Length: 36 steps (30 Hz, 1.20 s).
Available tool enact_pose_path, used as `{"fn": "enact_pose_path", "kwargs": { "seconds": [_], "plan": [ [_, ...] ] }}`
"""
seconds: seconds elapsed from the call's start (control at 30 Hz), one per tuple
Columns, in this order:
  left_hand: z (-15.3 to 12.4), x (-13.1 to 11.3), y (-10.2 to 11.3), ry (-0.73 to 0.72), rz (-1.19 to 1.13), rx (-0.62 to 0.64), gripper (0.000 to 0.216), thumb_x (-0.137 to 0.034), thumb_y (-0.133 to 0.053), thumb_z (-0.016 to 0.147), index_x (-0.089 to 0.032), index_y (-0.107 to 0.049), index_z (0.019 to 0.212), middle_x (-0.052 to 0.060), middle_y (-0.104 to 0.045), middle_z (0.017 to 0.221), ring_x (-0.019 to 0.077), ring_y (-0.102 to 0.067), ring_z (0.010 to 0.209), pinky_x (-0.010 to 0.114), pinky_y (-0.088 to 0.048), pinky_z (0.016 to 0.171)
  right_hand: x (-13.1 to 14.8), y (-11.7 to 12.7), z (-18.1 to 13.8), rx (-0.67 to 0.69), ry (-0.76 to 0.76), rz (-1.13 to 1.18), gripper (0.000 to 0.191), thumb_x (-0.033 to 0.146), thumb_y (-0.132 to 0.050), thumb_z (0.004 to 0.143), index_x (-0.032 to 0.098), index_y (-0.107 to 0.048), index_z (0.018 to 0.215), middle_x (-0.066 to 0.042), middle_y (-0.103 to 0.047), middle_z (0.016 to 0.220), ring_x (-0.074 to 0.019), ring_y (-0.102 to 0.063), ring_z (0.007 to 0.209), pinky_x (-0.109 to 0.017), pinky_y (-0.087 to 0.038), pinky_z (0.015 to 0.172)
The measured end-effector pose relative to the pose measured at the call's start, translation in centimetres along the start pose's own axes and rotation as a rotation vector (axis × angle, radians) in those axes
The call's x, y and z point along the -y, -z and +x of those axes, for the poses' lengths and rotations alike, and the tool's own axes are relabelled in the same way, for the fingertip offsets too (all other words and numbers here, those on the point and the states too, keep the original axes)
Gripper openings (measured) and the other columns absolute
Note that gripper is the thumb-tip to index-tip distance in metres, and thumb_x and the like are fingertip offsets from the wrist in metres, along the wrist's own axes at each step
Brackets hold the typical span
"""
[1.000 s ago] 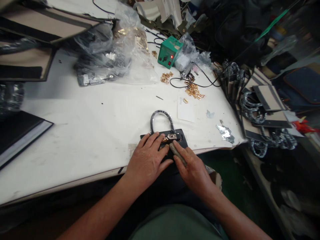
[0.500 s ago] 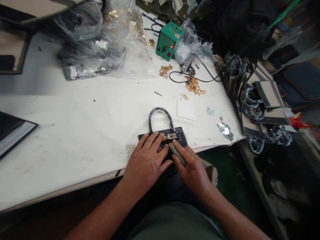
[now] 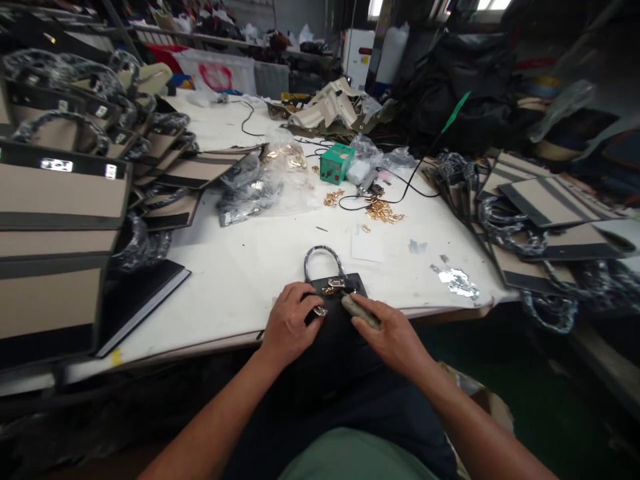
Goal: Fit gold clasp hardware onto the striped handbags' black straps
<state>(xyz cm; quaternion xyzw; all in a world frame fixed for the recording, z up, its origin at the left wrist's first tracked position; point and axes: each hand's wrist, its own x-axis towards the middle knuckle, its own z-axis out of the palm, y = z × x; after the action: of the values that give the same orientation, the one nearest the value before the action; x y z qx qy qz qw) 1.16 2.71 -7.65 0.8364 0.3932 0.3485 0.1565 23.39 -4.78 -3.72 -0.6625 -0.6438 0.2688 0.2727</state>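
A small black handbag [image 3: 336,319] with a wrapped loop handle [image 3: 323,259] lies over the near edge of the white table [image 3: 250,267]. My left hand [image 3: 290,325] rests curled on its left side, fingertips pinching a small metal clasp piece [image 3: 320,311]. My right hand [image 3: 390,337] grips a grey-brown tool [image 3: 359,309], its tip beside the gold and silver lock hardware [image 3: 336,285] on the bag's front.
Beige and black bags [image 3: 55,200] are stacked at the left, a black book [image 3: 135,293] beside them. Plastic bags of parts [image 3: 260,183], a green box [image 3: 336,163], gold fittings [image 3: 383,210] and a black cable lie farther back. More bags [image 3: 545,207] crowd the right.
The view has tilted up, showing the far room. My left hand has curled from lying flat and now pinches a clasp piece; the bag sits slightly more over the table edge.
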Motion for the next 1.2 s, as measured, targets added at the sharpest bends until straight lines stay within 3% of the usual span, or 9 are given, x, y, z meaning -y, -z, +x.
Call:
{"fn": "enact_pose_path", "kwargs": {
  "seconds": [0.23,0.33,0.47,0.63,0.77,0.87,1.0,1.1,1.2],
  "plan": [
    [0.2,-0.4,-0.2,0.218,0.178,-0.177,0.041,-0.026,-0.063,0.09,-0.019,-0.055,0.129,0.013,-0.061,0.122,0.0295,-0.055,0.117,0.051,-0.048,0.102,-3.6,3.2,1.6,-0.166,0.019,-0.121,0.042,0.034,-0.065,0.09,0.027,-0.064,0.131,-0.006,-0.072,0.122,-0.0257,-0.068,0.11,-0.045,-0.054,0.099],
    [-0.4,-1.0,0.0,0.265,0.29,-0.138,0.05,-0.031,-0.068,0.086,-0.018,-0.053,0.132,0.014,-0.061,0.126,0.0326,-0.055,0.119,0.053,-0.048,0.101,-5.8,4.0,3.4,-0.265,0.006,-0.314,0.043,0.034,-0.065,0.09,0.024,-0.064,0.132,-0.009,-0.072,0.113,-0.0282,-0.068,0.103,-0.045,-0.056,0.09],
    [-0.5,-1.7,0.6,0.319,0.343,-0.037,0.037,-0.033,-0.065,0.088,-0.02,-0.063,0.122,0.012,-0.067,0.12,0.0317,-0.058,0.113,0.052,-0.049,0.096,-5.8,3.3,4.4,-0.419,0.187,-0.311,0.045,0.031,-0.066,0.089,0.018,-0.064,0.132,-0.014,-0.066,0.121,-0.0313,-0.06,0.115,-0.05,-0.05,0.099],
    [0.5,-1.7,0.9,0.394,0.045,-0.134,0.016,-0.03,-0.068,0.085,-0.023,-0.072,0.098,0.007,-0.07,0.109,0.0259,-0.062,0.107,0.049,-0.049,0.099,-1.1,-0.1,1.6,-0.237,0.4,-0.065,0.03,0.023,-0.063,0.091,0.021,-0.07,0.12,-0.01,-0.069,0.113,-0.0247,-0.062,0.106,-0.042,-0.052,0.096],
    [0.2,-2.5,1.0,0.418,-0.088,-0.22,0.025,-0.037,-0.057,0.094,-0.02,-0.069,0.107,0.009,-0.068,0.119,0.0203,-0.066,0.109,0.037,-0.054,0.094,0.6,-2.0,0.1,-0.19,0.417,0.015,0.029,0.02,-0.065,0.089,0.021,-0.071,0.117,-0.01,-0.069,0.11,-0.0242,-0.063,0.104,-0.041,-0.053,0.094],
    [-0.4,-4.3,1.2,0.536,-0.284,-0.331,0.035,-0.044,-0.05,0.097,-0.018,-0.067,0.113,0.011,-0.065,0.128,0.0197,-0.067,0.109,0.032,-0.055,0.089,0.4,-2.1,-0.2,-0.212,0.427,0.053,0.029,0.021,-0.065,0.089,0.022,-0.071,0.117,-0.009,-0.069,0.108,-0.0243,-0.063,0.102,-0.041,-0.054,0.093],
    [-0.6,-7.7,1.5,0.804,-0.833,-0.499,0.041,-0.047,-0.071,0.081,-0.019,-0.068,0.11,0.007,-0.071,0.112,0.0179,-0.069,0.088,0.028,-0.054,0.074,1.0,-1.4,-0.7,-0.244,0.453,0.113,0.029,0.022,-0.064,0.09,0.023,-0.07,0.119,-0.008,-0.069,0.108,-0.0239,-0.064,0.101,-0.04,-0.054,0.093],
    [-0.5,-10.1,1.7,0.841,-0.994,-0.526,0.045,-0.042,-0.08,0.073,-0.018,-0.067,0.109,0.003,-0.072,0.096,0.0144,-0.066,0.073,0.026,-0.051,0.067,2.3,-1.0,-0.9,-0.268,0.472,0.163,0.031,0.024,-0.064,0.091,0.025,-0.069,0.121,-0.007,-0.07,0.109,-0.023,-0.065,0.102,-0.038,-0.053,0.093],
    [-0.4,-11.9,1.9,0.824,-1.053,-0.551,0.046,-0.037,-0.083,0.07,-0.019,-0.066,0.109,0.001,-0.071,0.095,0.0136,-0.066,0.077,0.026,-0.051,0.073,3.4,-0.9,-1.0,-0.302,0.442,0.207,0.025,0.027,-0.064,0.093,0.027,-0.072,0.117,-0.005,-0.073,0.103,-0.0215,-0.067,0.097,-0.035,-0.053,0.091]
  ]
}}
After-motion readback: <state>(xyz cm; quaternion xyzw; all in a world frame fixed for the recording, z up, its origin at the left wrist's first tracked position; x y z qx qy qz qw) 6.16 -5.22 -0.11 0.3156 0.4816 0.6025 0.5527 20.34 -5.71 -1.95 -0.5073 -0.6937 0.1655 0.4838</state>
